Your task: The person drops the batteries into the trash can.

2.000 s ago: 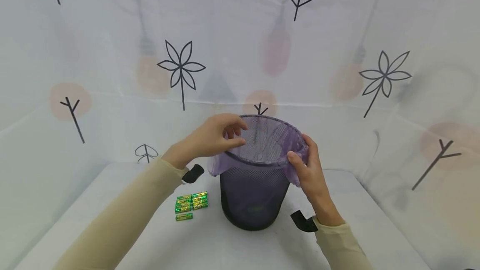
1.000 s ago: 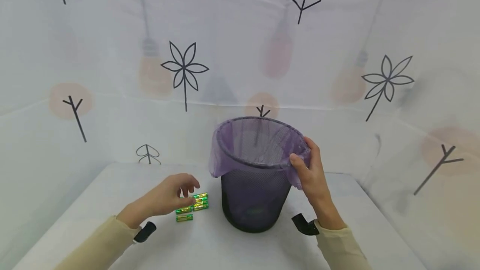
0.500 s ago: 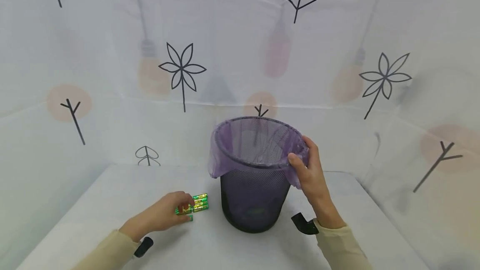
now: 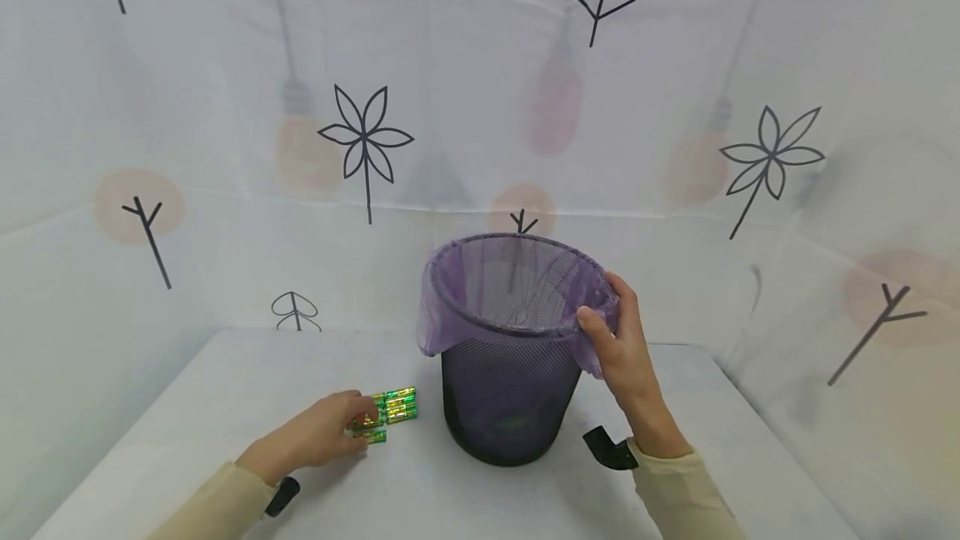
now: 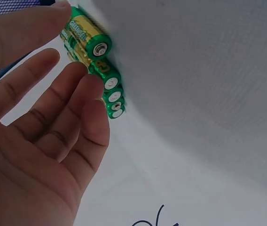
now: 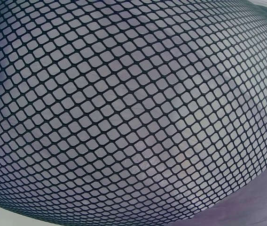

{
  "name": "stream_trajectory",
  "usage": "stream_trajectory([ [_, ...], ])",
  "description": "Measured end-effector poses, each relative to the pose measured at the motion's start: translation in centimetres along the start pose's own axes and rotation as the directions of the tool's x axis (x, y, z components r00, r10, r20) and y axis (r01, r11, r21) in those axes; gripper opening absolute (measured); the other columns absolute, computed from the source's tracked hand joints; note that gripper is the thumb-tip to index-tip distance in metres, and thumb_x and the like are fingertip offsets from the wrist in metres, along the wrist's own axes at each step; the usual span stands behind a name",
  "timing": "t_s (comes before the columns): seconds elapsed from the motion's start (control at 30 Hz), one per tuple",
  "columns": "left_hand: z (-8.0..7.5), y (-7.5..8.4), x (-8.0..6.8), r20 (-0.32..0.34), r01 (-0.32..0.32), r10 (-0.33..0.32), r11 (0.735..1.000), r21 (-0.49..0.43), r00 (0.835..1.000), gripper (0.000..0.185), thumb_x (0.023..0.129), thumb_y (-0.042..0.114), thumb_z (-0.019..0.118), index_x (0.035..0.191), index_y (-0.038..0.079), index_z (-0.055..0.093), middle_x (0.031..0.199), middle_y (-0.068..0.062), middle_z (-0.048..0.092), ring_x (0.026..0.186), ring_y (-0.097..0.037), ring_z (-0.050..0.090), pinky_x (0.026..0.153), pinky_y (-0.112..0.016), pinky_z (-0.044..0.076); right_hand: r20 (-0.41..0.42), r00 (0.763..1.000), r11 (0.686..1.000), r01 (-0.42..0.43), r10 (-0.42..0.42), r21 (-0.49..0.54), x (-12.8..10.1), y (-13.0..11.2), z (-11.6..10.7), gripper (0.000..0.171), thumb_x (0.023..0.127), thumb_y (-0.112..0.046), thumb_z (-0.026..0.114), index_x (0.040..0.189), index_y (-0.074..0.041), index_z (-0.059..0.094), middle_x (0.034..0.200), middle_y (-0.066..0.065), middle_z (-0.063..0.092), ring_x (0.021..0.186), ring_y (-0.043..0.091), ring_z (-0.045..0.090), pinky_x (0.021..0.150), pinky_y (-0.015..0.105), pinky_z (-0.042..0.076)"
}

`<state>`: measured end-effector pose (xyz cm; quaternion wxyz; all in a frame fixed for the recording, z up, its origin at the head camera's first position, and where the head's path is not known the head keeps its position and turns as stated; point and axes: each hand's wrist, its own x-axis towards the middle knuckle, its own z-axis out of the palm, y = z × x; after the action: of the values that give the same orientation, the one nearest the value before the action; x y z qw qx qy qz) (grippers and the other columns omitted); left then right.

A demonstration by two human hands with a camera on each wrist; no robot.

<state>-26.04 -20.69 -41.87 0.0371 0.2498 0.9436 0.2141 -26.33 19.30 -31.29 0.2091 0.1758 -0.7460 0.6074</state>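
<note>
Left hand (image 4: pixel 318 432) drops from over bin (image 4: pixel 510 407) to batteries (image 4: pixel 401 407) on table (image 4: pixel 450 507) beside it, digits apart; pinch front battery (image 4: pixel 377 437) mid-body while right hand (image 4: pixel 630 361) clamps liner (image 4: pixel 437 327) to rim (image 4: pixel 517 331).

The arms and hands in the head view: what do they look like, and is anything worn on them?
They are a person's. The left hand and right hand wear no gloves. Plain, pale yellowish-beige long sleeves reach toward the wrists. A small, dark left wrist piece and right wrist piece jut out; no cables are visible.
</note>
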Motion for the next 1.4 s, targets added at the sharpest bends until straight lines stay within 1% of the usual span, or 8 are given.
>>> stream_trajectory([
  [0.07,0.1,-0.1,0.0,0.007,0.008,-0.008,1.0,0.0,1.0,0.031,0.074,0.015,0.078,0.102,0.015,0.064,0.089,0.008,0.055,0.081,-0.013,0.052,0.074,-0.036,0.047,0.001,1.0,1.0,0.003,-0.003,-0.001,0.0,0.0,0.0,0.071,0.092,-0.026,0.057,0.15,-0.017,0.017,0.151,0.013,0.021,0.137,0.034,0.024,0.108,0.061,0.014],
  [0.27,0.7,-0.6,-0.1,0.003,-0.003,0.003,1.0,0.007,1.0,0.031,0.072,0.015,0.078,0.1,0.015,0.065,0.087,0.009,0.055,0.079,-0.01,0.051,0.073,-0.035,0.046,0.002,1.0,1.0,0.008,-0.008,-0.008,0.0,0.0,0.0,0.071,0.092,-0.026,0.057,0.15,-0.019,0.018,0.151,0.014,0.021,0.137,0.035,0.025,0.107,0.063,0.015],
  [0.43,0.9,-0.6,-0.1,0.0,-0.003,0.003,1.0,0.009,1.0,0.03,0.073,0.015,0.078,0.1,0.016,0.065,0.087,0.009,0.054,0.078,-0.01,0.05,0.072,-0.034,0.046,-0.001,1.0,1.0,0.008,-0.008,-0.003,-0.1,0.0,0.0,0.071,0.092,-0.026,0.057,0.15,-0.019,0.018,0.151,0.014,0.021,0.136,0.035,0.025,0.107,0.063,0.015],
  [0.7,0.8,-0.5,0.3,-0.028,0.007,-0.006,0.999,0.037,1.0,0.033,0.075,0.019,0.078,0.105,0.016,0.066,0.095,0.008,0.053,0.088,-0.012,0.053,0.082,-0.039,0.048,0.003,1.0,1.0,0.014,-0.014,0.006,0.0,0.2,0.0,0.071,0.092,-0.026,0.056,0.15,-0.018,0.017,0.151,0.015,0.021,0.135,0.035,0.026,0.107,0.062,0.016],
  [1.0,0.9,-0.3,0.6,-0.037,0.01,-0.008,0.999,0.042,0.999,0.032,0.075,0.02,0.079,0.104,0.018,0.065,0.094,0.008,0.052,0.087,-0.013,0.051,0.081,-0.04,0.048,-0.001,1.0,1.0,0.004,-0.004,-0.011,0.0,0.2,0.0,0.071,0.092,-0.027,0.056,0.15,-0.019,0.017,0.151,0.016,0.022,0.136,0.036,0.026,0.107,0.063,0.016],
  [1.23,1.0,-0.2,0.9,0.008,0.038,-0.038,0.999,0.032,0.999,0.033,0.076,0.02,0.078,0.107,0.018,0.065,0.093,0.008,0.054,0.085,-0.011,0.051,0.08,-0.039,0.048,-0.002,1.0,1.0,0.008,-0.008,0.004,-0.1,0.0,0.0,0.07,0.092,-0.026,0.056,0.15,-0.019,0.017,0.15,0.015,0.023,0.135,0.035,0.028,0.107,0.062,0.017],
  [1.4,1.2,-0.3,0.8,0.034,0.012,-0.013,0.999,0.035,0.999,0.032,0.077,0.019,0.077,0.106,0.018,0.063,0.095,0.009,0.056,0.084,-0.009,0.051,0.08,-0.039,0.048,-0.003,1.0,1.0,0.002,-0.002,0.004,-0.1,0.0,0.0,0.071,0.092,-0.027,0.056,0.15,-0.019,0.017,0.15,0.016,0.023,0.135,0.035,0.028,0.107,0.062,0.017],
])
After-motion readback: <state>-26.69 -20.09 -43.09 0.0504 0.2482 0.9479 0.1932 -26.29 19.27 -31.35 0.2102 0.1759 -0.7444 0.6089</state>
